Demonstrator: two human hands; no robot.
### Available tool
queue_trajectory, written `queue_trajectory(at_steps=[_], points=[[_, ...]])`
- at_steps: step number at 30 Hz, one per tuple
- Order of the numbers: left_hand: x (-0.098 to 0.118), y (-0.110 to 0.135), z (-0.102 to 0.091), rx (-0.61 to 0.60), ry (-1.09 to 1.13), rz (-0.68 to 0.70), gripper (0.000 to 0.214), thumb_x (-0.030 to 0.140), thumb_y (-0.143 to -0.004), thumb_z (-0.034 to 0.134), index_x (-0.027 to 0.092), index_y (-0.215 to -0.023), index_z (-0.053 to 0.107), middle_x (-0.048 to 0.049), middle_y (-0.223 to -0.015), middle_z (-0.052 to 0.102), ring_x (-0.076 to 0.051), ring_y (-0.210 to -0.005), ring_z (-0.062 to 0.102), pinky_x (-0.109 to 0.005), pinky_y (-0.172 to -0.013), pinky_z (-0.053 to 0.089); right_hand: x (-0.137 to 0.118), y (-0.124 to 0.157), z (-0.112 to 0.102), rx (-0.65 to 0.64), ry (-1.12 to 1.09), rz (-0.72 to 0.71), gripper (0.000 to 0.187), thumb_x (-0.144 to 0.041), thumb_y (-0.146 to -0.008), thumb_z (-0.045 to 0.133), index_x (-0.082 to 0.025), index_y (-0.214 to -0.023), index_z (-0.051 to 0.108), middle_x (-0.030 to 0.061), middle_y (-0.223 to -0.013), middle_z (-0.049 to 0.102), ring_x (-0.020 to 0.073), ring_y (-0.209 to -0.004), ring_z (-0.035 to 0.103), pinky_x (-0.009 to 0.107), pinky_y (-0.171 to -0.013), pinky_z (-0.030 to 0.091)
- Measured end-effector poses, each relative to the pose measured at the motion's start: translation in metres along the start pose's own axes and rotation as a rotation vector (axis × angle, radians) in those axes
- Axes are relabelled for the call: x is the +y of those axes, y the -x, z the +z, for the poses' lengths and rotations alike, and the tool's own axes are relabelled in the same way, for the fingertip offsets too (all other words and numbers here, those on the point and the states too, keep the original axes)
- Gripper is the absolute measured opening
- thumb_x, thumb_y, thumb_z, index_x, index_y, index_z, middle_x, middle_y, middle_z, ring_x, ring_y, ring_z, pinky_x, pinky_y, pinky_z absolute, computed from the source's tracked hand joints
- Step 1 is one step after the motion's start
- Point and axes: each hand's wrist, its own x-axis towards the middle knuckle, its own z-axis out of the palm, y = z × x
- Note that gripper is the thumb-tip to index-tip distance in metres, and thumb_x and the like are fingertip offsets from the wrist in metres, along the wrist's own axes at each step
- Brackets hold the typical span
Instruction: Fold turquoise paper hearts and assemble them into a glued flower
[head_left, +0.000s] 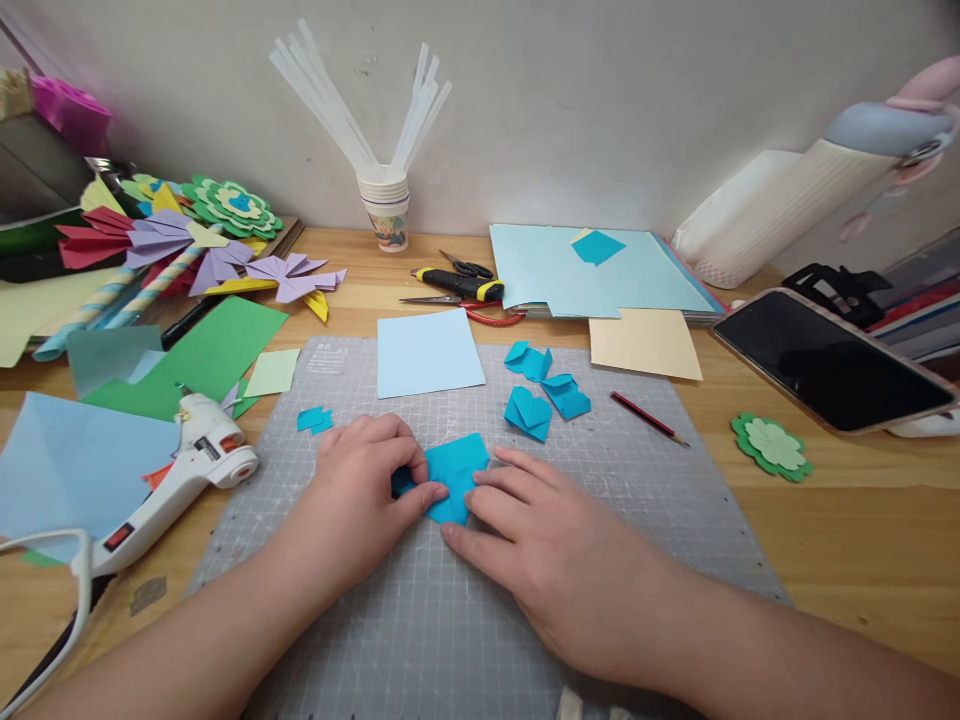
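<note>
A folded piece of bright blue paper (459, 462) lies on the grey cutting mat (420, 640). My left hand (375, 475) is closed on its left side, the thumb pressed on top and the fingers curled around the edge. Fingers apart and fairly straight, my right hand (536, 525) rests its fingertips along the paper's right edge. Just beyond, three folded blue pieces (528, 412) sit in a loose cluster. Small blue scraps (314, 419) are left of my left hand. A light blue sheet (430, 352) lies flat at the mat's far edge.
A white glue gun (191, 455) with its cord lies left of the mat. Paper flowers (187, 245) crowd the back left. A cup of clear sticks (390, 222) stands by the wall. Scissors, a utility knife (459, 284), a pencil (649, 418) and a phone (832, 360) lie around.
</note>
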Motion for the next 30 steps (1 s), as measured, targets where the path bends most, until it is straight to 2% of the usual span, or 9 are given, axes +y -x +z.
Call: queue_trajectory(at_steps=[4, 6, 12, 22, 30], points=[[0.0008, -0.0006, -0.0001, -0.001, 0.011, -0.008, 0.019, 0.034, -0.078, 0.065, 0.021, -0.066, 0.059, -0.0008, -0.084, 0.06, -0.024, -0.087, 0.053, -0.042, -0.08, 0.032, 0.0004, 0.0007, -0.0041, 0.005, -0.01, -0.009, 0.023, -0.01, -0.082, 0.049, -0.017, -0.097, 0.065, 0.0082, -0.093, 0.062, 0.0213, -0.094, 0.053, 0.047, -0.108, 0.028], [0.0009, -0.0011, -0.0002, 0.0, 0.013, -0.008, 0.019, 0.033, -0.078, 0.065, 0.02, -0.066, 0.059, -0.0009, -0.083, 0.06, -0.024, -0.086, 0.053, -0.042, -0.08, 0.032, 0.0008, 0.0008, -0.0049, -0.014, -0.017, -0.003, 0.022, -0.009, -0.081, 0.049, -0.017, -0.095, 0.065, 0.0078, -0.091, 0.063, 0.0208, -0.091, 0.054, 0.049, -0.108, 0.027], [0.0001, -0.0009, -0.0005, -0.002, 0.004, -0.001, 0.019, 0.034, -0.078, 0.065, 0.021, -0.066, 0.059, -0.0005, -0.083, 0.06, -0.024, -0.086, 0.054, -0.042, -0.079, 0.032, 0.0008, -0.0004, -0.0001, 0.005, -0.012, -0.006, 0.035, -0.012, -0.084, 0.051, -0.017, -0.117, 0.059, 0.0089, -0.096, 0.064, 0.0233, -0.101, 0.053, 0.052, -0.107, 0.027], [0.0003, -0.0002, -0.0009, -0.001, -0.005, 0.005, 0.02, 0.035, -0.078, 0.063, 0.021, -0.066, 0.059, -0.0005, -0.083, 0.061, -0.024, -0.086, 0.053, -0.04, -0.079, 0.032, 0.0, 0.0027, -0.0072, -0.005, 0.031, -0.044, 0.03, -0.012, -0.083, 0.051, -0.019, -0.109, 0.065, 0.0097, -0.098, 0.065, 0.024, -0.103, 0.055, 0.054, -0.11, 0.025], [0.0021, 0.0004, -0.0016, -0.016, -0.009, 0.008, 0.019, 0.034, -0.079, 0.062, 0.021, -0.066, 0.058, -0.0005, -0.083, 0.061, -0.024, -0.087, 0.053, -0.041, -0.079, 0.032, -0.0013, 0.0025, -0.0045, -0.005, 0.042, -0.033, 0.038, -0.011, -0.083, 0.048, -0.017, -0.119, 0.06, 0.0086, -0.099, 0.066, 0.0256, -0.105, 0.056, 0.055, -0.112, 0.021]])
